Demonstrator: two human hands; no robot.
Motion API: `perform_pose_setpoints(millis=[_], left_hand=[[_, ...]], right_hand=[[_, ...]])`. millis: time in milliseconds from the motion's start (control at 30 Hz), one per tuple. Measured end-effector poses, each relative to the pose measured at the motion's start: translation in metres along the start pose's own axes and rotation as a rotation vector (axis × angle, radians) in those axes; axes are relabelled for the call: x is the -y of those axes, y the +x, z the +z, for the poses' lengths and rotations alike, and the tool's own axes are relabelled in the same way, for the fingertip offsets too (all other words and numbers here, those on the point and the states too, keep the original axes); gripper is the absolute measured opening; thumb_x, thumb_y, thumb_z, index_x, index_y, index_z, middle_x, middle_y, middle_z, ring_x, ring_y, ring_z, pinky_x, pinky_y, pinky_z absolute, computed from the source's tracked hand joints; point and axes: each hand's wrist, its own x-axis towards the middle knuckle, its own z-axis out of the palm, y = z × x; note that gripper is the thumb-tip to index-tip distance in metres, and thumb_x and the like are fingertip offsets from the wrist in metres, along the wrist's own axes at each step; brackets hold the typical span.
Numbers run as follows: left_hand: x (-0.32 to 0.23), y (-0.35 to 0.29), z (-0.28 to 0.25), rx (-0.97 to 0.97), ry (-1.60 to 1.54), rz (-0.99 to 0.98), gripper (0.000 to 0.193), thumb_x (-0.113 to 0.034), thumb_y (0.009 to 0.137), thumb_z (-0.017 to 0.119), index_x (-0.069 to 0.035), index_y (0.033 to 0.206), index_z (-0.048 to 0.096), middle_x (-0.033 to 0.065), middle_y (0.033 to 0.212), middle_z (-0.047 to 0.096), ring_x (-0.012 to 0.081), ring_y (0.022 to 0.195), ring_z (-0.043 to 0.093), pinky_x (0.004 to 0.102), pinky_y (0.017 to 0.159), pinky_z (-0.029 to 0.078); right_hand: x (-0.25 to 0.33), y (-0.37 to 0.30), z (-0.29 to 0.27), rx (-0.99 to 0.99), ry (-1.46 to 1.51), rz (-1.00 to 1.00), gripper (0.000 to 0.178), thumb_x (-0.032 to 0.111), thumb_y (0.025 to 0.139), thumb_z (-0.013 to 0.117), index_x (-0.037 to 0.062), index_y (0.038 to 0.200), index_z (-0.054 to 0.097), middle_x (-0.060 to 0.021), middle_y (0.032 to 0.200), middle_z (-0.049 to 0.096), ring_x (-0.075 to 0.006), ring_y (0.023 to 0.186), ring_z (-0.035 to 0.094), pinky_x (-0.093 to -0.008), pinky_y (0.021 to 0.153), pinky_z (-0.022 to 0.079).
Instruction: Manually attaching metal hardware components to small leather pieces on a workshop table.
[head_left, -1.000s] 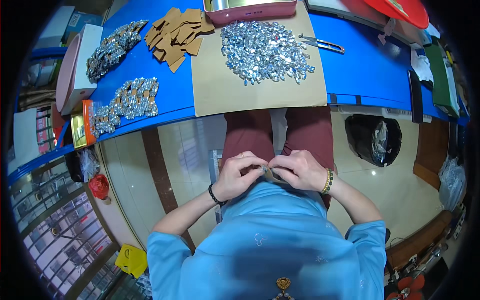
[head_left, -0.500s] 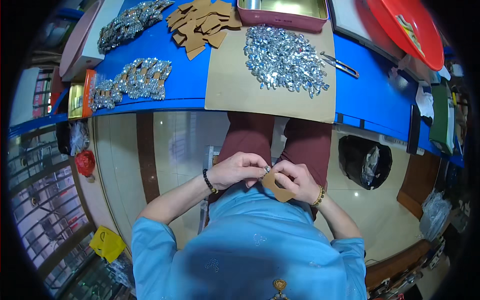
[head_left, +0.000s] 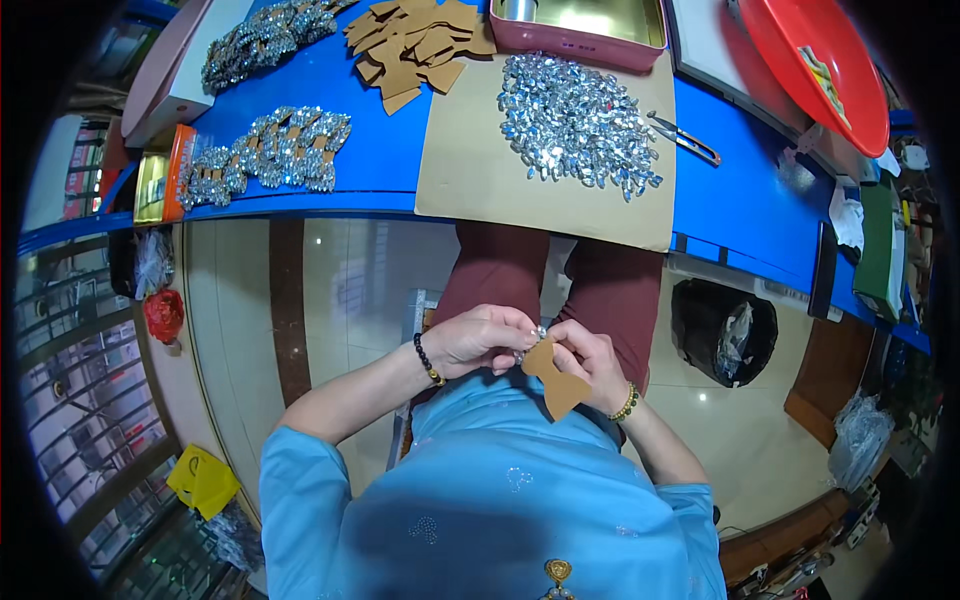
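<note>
In front of my lap, both hands are close together at one brown card piece [head_left: 560, 385] with a narrow waist. My right hand [head_left: 600, 368] grips its upper right side between thumb and fingers, and its wide end hangs down. My left hand [head_left: 485, 338] is closed in a pinch at the upper left end, where a few silvery rhinestones [head_left: 541, 332] show between the fingertips. Any thread there is too fine to see. On the blue table lie a heap of loose silvery rhinestones [head_left: 575, 120] and a stack of similar brown card pieces [head_left: 410, 45].
A tan board [head_left: 460, 190] bears the heap, with thread snips [head_left: 685, 138] at its right and a pink tin [head_left: 575, 45] behind. Rhinestone-covered cards [head_left: 290, 150] lie at left. A red basin [head_left: 815, 70] stands far right. Below the table is a black bin bag [head_left: 695, 340].
The brown card has turned so its wide end points further down, and more of its face shows. Silvery rhinestones at the left fingertips show more clearly. The view has shifted slightly.
</note>
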Motion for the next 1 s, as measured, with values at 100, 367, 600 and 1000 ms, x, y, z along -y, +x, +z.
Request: perform_pose_setpoints(millis=[100,367,600,1000], left_hand=[[0.001,0.001,0.002,-0.025,0.019,0.001,0.009,-0.011,0.086,0.058,-0.003,0.09,0.058,0.0016,0.076,0.057,0.0059,0.056,0.047,0.0193,0.049,0.037],[0.004,0.008,0.008,-0.179,0.209,0.051,0.009,-0.012,0.085,0.06,-0.003,0.085,0.059,0.001,0.072,0.058,0.0048,0.051,0.045,0.018,0.045,0.034],[0.01,0.015,0.013,-0.36,0.462,0.173,0.013,-0.014,0.082,0.061,-0.002,0.078,0.061,0.0022,0.068,0.059,0.0061,0.053,0.049,0.0198,0.046,0.037],[-0.022,-0.018,0.012,-0.828,1.588,0.855,0.005,-0.006,0.073,0.06,-0.005,0.078,0.061,0.0118,0.074,0.056,0.0274,0.064,0.058,0.0349,0.054,0.045]], right_hand=[[0.0,0.0,0.0,-0.004,-0.005,0.067,0.011,0.008,0.086,0.052,0.0019,0.095,0.051,-0.0058,0.065,0.057,-0.0133,0.057,0.058,-0.026,0.055,0.045],[0.007,-0.002,-0.002,-0.019,0.002,0.098,0.022,0.004,0.083,0.052,0.0017,0.105,0.05,-0.0079,0.077,0.058,-0.0141,0.069,0.058,-0.0258,0.061,0.045],[0.004,0.016,-0.017,-0.192,-0.356,-0.206,0.016,0.003,0.078,0.058,0.003,0.094,0.058,-0.0081,0.082,0.058,-0.0201,0.071,0.059,-0.0328,0.068,0.046],[0.049,0.007,-0.01,-0.086,0.333,-0.24,0.003,0.001,0.083,0.055,0.0035,0.084,0.054,-0.0073,0.071,0.06,-0.0181,0.062,0.06,-0.0388,0.08,0.05]])
